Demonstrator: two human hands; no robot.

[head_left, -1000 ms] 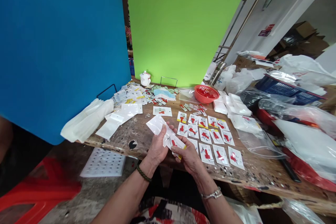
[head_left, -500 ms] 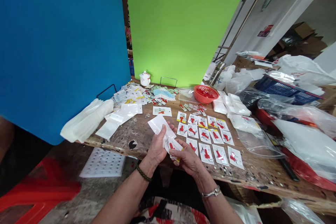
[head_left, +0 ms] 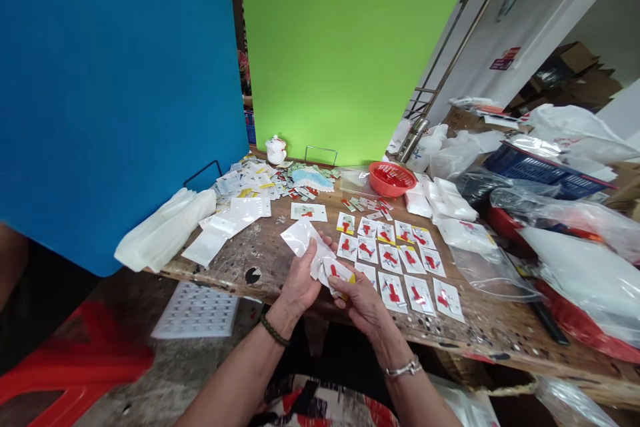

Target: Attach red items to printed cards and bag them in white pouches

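Note:
Near the table's front edge, my left hand (head_left: 302, 279) grips a white plastic bag (head_left: 301, 237) between thumb and fingers. My right hand (head_left: 361, 300) pinches a white card with a red piece (head_left: 340, 272) and a yellow corner, held against the bag's lower end. Whether the card is partly inside the bag cannot be made out. Right of my hands, several cards with red pieces (head_left: 389, 257) lie in rows on the wooden table. Another card with a red piece (head_left: 309, 212) lies flat beyond the bag.
White bags (head_left: 209, 244) and a white cloth-like bundle (head_left: 167, 227) lie on the left. A red basket (head_left: 393, 179), a lidded white cup (head_left: 276, 149) and small packets stand behind. Plastic bags and a blue basket (head_left: 547, 170) crowd the right. Green (head_left: 345, 53) and blue boards rise behind.
My right hand has moved slightly right and up with the card, which now shows more of its face. My left hand and the bag have barely moved.

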